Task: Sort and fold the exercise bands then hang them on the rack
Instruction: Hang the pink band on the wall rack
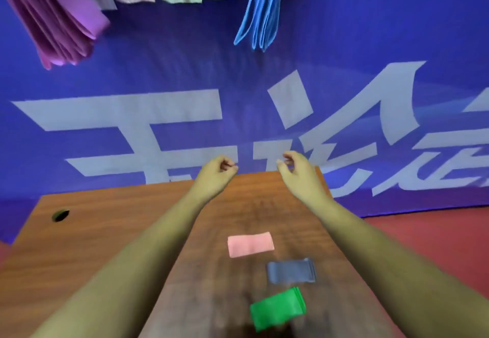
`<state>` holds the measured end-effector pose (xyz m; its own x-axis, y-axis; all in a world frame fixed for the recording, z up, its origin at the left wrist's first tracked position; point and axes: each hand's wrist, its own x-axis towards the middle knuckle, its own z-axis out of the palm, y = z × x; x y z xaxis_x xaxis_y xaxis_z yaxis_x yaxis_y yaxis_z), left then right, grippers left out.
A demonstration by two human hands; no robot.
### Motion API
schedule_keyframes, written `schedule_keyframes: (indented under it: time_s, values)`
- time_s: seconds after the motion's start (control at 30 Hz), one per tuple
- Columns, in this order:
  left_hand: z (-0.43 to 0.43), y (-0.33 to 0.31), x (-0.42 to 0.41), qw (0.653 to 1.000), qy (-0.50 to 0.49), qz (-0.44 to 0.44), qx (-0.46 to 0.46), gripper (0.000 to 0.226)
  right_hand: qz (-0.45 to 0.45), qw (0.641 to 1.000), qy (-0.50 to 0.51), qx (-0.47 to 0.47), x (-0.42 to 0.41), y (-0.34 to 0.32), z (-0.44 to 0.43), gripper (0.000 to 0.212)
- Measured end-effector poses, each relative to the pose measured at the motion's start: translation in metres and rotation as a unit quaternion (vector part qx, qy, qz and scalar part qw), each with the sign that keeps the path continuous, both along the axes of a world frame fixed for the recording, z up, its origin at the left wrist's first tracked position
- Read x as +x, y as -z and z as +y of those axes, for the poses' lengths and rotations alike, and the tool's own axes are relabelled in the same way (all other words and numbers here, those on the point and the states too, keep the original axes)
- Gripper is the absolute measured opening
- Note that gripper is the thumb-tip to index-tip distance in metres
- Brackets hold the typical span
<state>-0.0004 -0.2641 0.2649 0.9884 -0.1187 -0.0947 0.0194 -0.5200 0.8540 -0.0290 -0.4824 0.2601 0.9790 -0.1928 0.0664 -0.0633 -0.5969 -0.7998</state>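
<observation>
Three folded bands lie on the wooden table: a pink band, a grey band and a green band nearest me. Purple bands hang at the top left and blue bands hang at the top centre, their rack mostly out of frame. My left hand and my right hand are raised above the table's far edge, fingers loosely curled, holding nothing.
A blue banner with large white characters covers the wall behind the table. The table has a dark cable hole at its far left. Red floor shows on the right.
</observation>
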Motion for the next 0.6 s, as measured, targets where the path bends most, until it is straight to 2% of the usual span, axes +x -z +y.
schedule_keyframes:
  time_s: [0.1,0.27,0.33,0.43,0.6]
  values:
    - [0.011,0.068,-0.029,0.995,0.013,0.078,0.064,0.000,0.078,0.996,-0.033,-0.038,-0.028,0.066,0.003,0.041]
    - [0.024,0.146,-0.065,0.977,0.019,0.184,0.111,0.008,0.211,0.968,-0.100,-0.092,-0.060,0.150,0.013,0.043]
    - [0.026,0.172,-0.072,0.971,0.020,0.204,0.119,0.021,0.242,0.953,-0.141,-0.112,-0.064,0.174,0.020,0.045]
    - [0.026,0.199,-0.072,0.966,0.034,0.217,0.134,0.049,0.270,0.936,-0.188,-0.128,-0.056,0.204,0.034,0.049]
    - [0.027,0.242,-0.060,0.970,0.013,0.216,0.110,0.061,0.232,0.931,-0.214,-0.184,-0.037,0.248,0.056,0.046]
